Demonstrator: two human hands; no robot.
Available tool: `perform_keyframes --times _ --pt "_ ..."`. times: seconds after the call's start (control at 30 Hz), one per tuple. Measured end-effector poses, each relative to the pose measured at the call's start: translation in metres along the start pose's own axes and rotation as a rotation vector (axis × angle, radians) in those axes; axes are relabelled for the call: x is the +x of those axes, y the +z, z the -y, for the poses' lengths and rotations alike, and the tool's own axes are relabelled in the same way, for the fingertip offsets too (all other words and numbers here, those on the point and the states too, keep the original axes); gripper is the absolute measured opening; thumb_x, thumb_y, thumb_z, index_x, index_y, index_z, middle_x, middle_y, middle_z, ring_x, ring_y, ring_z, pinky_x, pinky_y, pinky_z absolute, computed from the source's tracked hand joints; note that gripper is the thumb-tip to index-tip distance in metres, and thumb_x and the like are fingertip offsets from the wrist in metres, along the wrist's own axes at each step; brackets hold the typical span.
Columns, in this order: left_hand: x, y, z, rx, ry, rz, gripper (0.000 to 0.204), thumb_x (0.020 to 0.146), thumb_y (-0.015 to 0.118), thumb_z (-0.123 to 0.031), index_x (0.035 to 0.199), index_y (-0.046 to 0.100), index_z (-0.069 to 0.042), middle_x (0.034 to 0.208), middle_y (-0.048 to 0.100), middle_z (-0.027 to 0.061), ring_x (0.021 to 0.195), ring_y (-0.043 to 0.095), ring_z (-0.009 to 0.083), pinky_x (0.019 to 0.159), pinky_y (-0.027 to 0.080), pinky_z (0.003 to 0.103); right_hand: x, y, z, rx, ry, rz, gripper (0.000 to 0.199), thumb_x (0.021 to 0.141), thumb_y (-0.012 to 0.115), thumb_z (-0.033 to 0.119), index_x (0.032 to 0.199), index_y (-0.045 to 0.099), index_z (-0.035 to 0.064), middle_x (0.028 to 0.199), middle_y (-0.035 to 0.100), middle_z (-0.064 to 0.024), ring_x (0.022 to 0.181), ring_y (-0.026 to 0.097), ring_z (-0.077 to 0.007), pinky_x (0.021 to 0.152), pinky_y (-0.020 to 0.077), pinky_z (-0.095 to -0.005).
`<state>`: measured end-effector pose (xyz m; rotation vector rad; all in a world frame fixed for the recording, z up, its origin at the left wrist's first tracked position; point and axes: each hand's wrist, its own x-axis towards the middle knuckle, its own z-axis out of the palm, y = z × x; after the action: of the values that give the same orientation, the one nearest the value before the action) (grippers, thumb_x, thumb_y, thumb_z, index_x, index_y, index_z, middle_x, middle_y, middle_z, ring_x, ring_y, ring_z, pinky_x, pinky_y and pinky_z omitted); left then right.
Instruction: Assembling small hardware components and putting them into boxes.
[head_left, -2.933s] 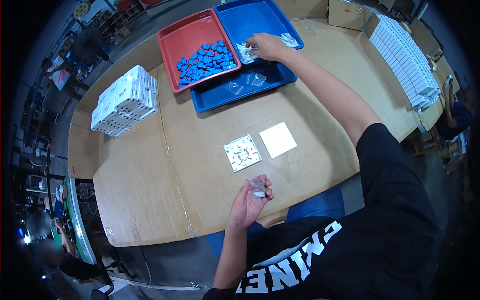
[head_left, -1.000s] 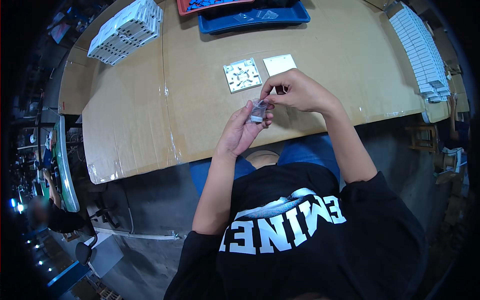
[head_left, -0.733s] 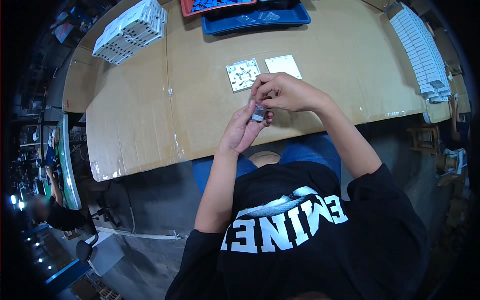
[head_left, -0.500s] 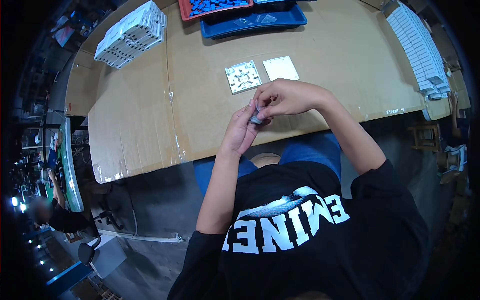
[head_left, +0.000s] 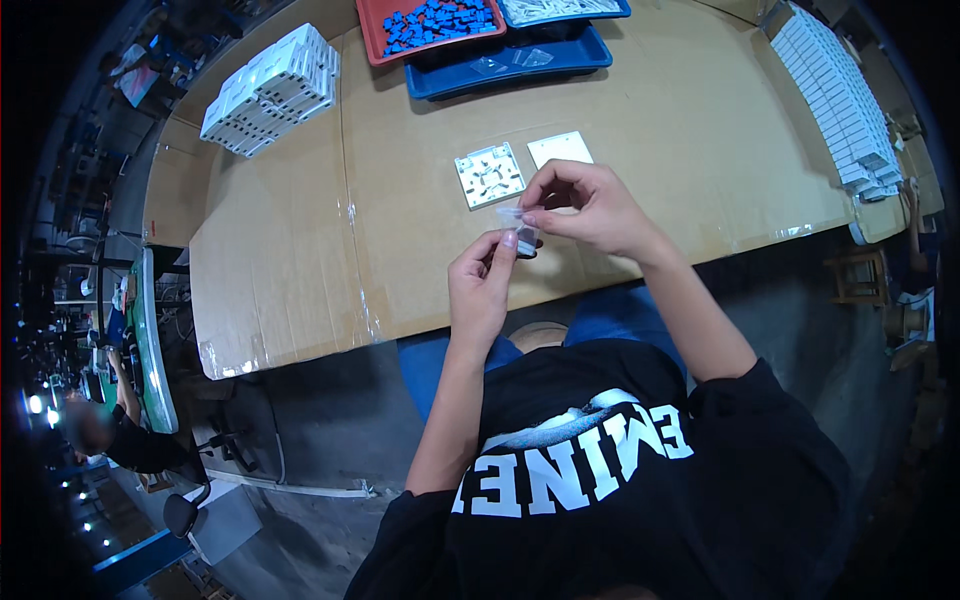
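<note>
Between my hands, above the near part of the table, is a small clear plastic bag with some dark and light bits inside, too small to name. My left hand pinches its lower part between thumb and fingers. The upper end of the bag is pinched by my right hand, its fingers curled. Just beyond them lies a square white plastic base with its inner fittings facing up. Beside it, partly covered by my right hand, rests a flat white square cover.
Stacked white plastic parts stand at the far left and along the right edge. At the back are a red tray of blue pieces, a blue tray with small clear bags, and another tray of white pieces. A person sits at the far left.
My right hand has drawn up from my left, so more of the bag shows between them. The view has shifted, bringing more of the back trays into sight.
</note>
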<state>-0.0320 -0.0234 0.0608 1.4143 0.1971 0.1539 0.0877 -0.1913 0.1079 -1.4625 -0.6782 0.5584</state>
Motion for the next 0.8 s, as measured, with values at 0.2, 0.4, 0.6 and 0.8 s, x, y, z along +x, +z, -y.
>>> perform_keyframes --times 0.2,0.4,0.6,0.8 --pt "-0.003 0.019 -0.018 -0.027 0.217 -0.243 0.019 0.103 0.066 -0.011 0.115 0.069 0.003 0.106 0.072 0.0071 0.095 0.065 0.0098 0.086 0.051 0.026 -0.012 0.032 -0.01 0.201 -0.158 -0.207 0.03 0.092 0.072 -0.002 0.12 0.063 -0.0004 0.11 0.067 -0.0054 0.103 0.066 -0.0112 0.092 0.0553 -0.0274" --pt "-0.006 0.017 -0.015 -0.133 0.218 -0.3 0.019 0.103 0.067 -0.011 0.113 0.068 0.005 0.107 0.072 0.0094 0.098 0.067 0.0115 0.09 0.053 0.026 -0.018 0.047 -0.017 0.36 -0.093 -0.222 0.034 0.092 0.073 -0.004 0.124 0.062 -0.0025 0.112 0.068 -0.0075 0.103 0.067 -0.0126 0.095 0.0552 -0.0287" --pt "-0.006 0.009 -0.01 -0.089 0.211 -0.3 0.019 0.103 0.067 -0.012 0.113 0.068 0.005 0.106 0.072 0.0097 0.096 0.067 0.0127 0.088 0.053 0.026 -0.02 0.047 -0.025 0.372 0.074 -0.253 0.017 0.094 0.073 0.001 0.11 0.07 -0.0027 0.106 0.072 -0.0083 0.099 0.068 -0.0119 0.092 0.0553 -0.0259" --pt "-0.009 0.011 -0.016 -0.1 0.185 -0.251 0.019 0.103 0.067 -0.01 0.115 0.066 0.005 0.104 0.071 0.0086 0.098 0.067 0.0125 0.089 0.052 0.025 -0.02 0.043 -0.032 0.43 0.042 -0.295 0.012 0.095 0.072 0.003 0.106 0.072 -0.0018 0.103 0.073 -0.0082 0.095 0.068 -0.0122 0.087 0.0544 -0.0276"
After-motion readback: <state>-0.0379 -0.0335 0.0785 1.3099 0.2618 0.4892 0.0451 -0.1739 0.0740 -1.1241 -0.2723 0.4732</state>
